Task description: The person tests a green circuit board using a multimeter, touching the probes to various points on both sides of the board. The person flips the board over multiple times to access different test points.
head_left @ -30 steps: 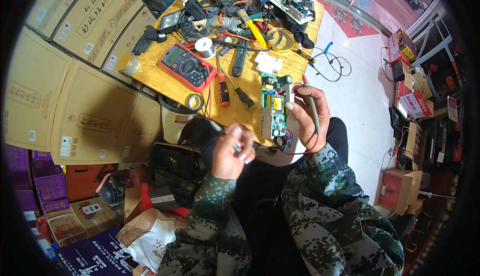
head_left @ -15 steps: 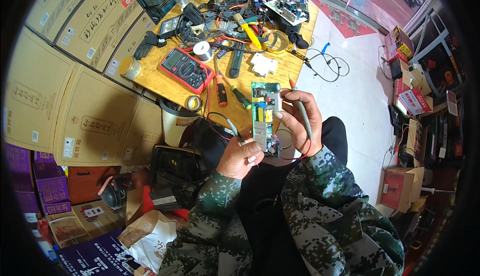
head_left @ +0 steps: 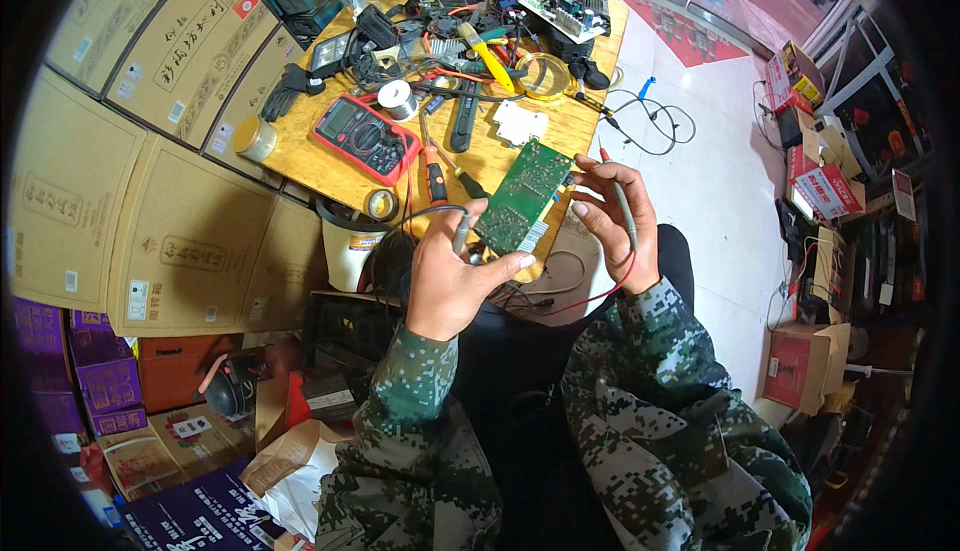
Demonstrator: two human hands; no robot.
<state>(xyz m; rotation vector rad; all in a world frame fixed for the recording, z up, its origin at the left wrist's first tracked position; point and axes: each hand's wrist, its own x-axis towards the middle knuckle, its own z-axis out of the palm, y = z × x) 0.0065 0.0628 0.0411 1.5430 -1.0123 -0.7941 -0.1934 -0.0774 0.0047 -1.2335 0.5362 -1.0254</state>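
A green circuit board (head_left: 530, 188) is held up over the table's near edge, its solder side facing me. My left hand (head_left: 440, 281) is closed on the board's lower left part, thumb along the lower edge. A grey test probe (head_left: 461, 232) with a dark lead is also tucked in its fingers. My right hand (head_left: 628, 229) holds a second grey probe (head_left: 621, 198) with a red tip and red lead; its fingertips are at the board's upper right corner. The red multimeter (head_left: 366, 139) lies on the table to the left. The board's component side is mostly hidden.
On the wooden table (head_left: 290, 176) lie a solder spool (head_left: 398, 101), screwdrivers (head_left: 434, 175), a yellow-handled brush (head_left: 487, 57), a tape ring (head_left: 546, 77), another circuit board (head_left: 564, 11) and tangled cables. Cartons (head_left: 190, 241) are stacked left. A cable (head_left: 655, 126) lies on the floor right.
The circuit board has been turned over from its component side to its solder side and tilted. My left hand has shifted left; the right hand has opened slightly away from the board.
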